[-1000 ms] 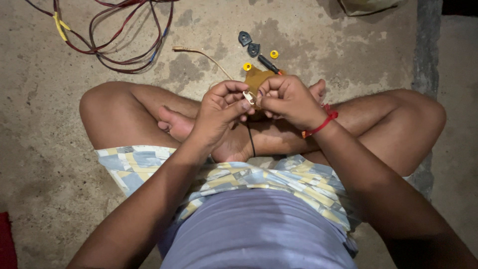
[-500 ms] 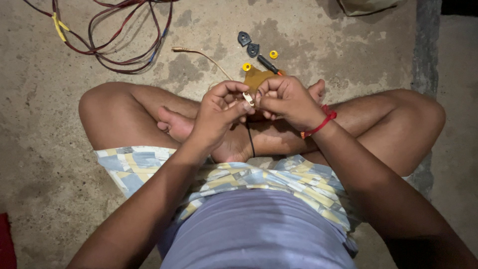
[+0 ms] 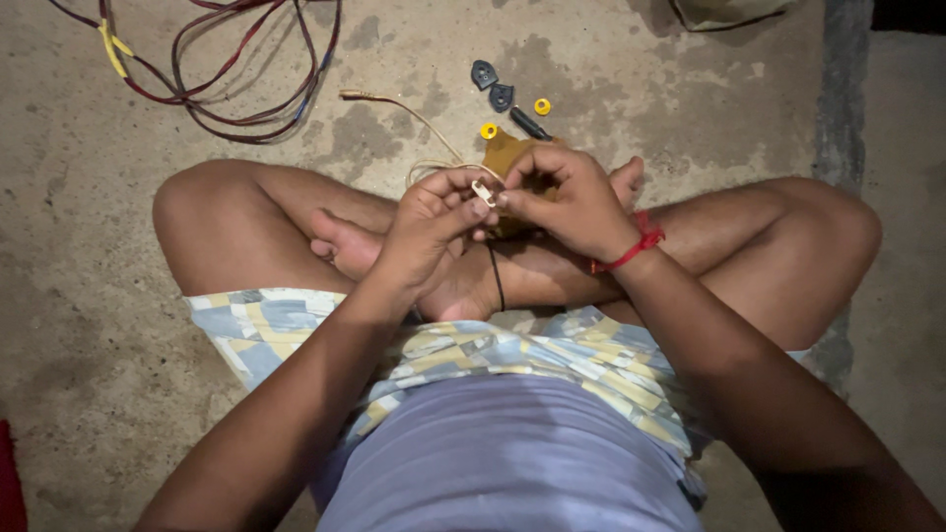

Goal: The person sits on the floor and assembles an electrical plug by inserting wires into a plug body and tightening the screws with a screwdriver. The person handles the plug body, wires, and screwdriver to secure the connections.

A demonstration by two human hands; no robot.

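A small pale metal piece [image 3: 483, 191] is pinched between the fingertips of both hands, above the crossed legs of a person seated on a concrete floor [image 3: 99, 296]. The piece is short and oblong; its long axis is seen running diagonally, from upper left to lower right. Finer detail is too small to tell.

The left hand [image 3: 431, 225] is raised from the lower left, fingers curled inward, with thumb and forefinger closed on the piece. The right hand [image 3: 567, 197] is brought in from the right, knuckles up and fingers bent, its fingertips closed on the piece's right end. A red thread band [image 3: 631, 251] is worn on the right wrist. The two hands are touching at the fingertips.

Behind the hands, a mustard-yellow object [image 3: 505, 153] is partly hidden. A thin tan cord [image 3: 409, 110] is laid on the floor from it toward the upper left. Just beyond lie two dark triangular parts [image 3: 492, 85], two small yellow rings [image 3: 514, 117] and a dark rod-shaped tool [image 3: 530, 123]. A loop of red and dark wires [image 3: 236, 69] lies well apart at the upper left.

Compared with the view half a second and one second before, almost nothing is changed: the same two-handed pinch is kept in the same place over the feet.
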